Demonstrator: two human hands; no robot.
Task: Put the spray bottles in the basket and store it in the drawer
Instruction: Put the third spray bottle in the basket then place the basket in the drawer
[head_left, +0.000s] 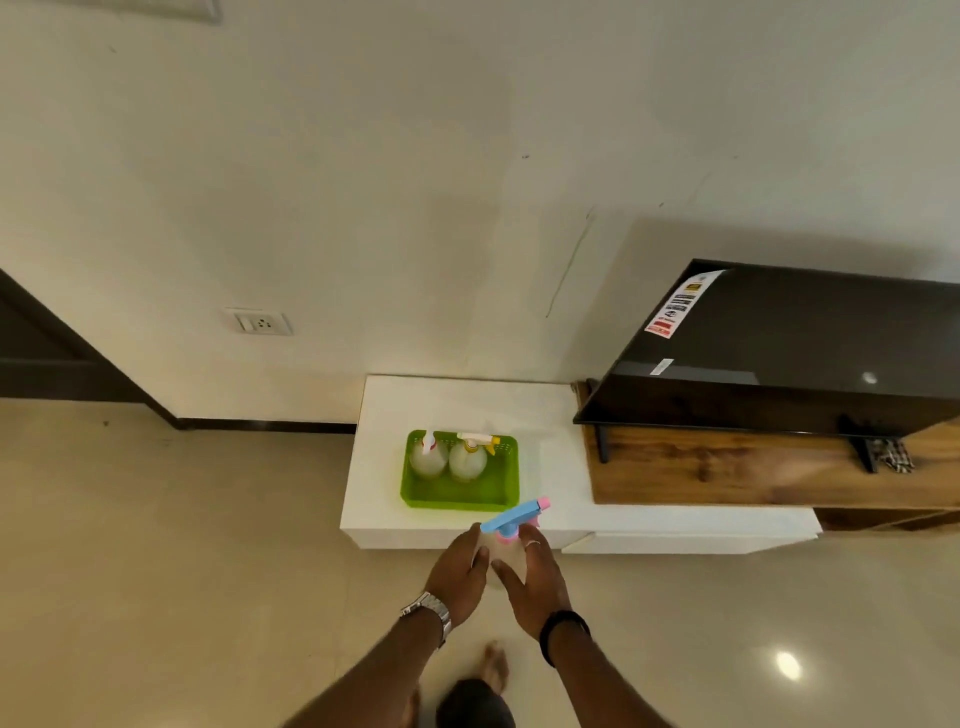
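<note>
Low in the centre of the frame I held a translucent plastic spray bottle with a blue trigger head and pink nozzle (511, 525) upright between both hands: my left hand (460, 571), with a metal watch at the wrist, was cupped against its left side, and my right hand (535, 582), with a ring and a black wristband, was wrapped round its right side, fingers curled closed on the body. The bottle hung in the air just in front of the near edge of the low white cabinet top (374, 493), not yet over the lime-green rectangular plastic basket (457, 493) that sat on that top a little above it in the frame. Two more clear bottles already stood in the far half of the basket, one with a white and red head (428, 457) at its left and one with a yellow and white head (470, 457) beside it, so I judged the loading step two-thirds done. The next move called for carrying the held bottle forward and setting it upright in the empty near half, then finding the drawer, probably the white front (675, 543) right of my hands. At centre right a black television (779, 338) on a wooden unit (727, 478) bore a sticker (680, 306) whose printing was too small to read; no bottle label was legible.
</note>
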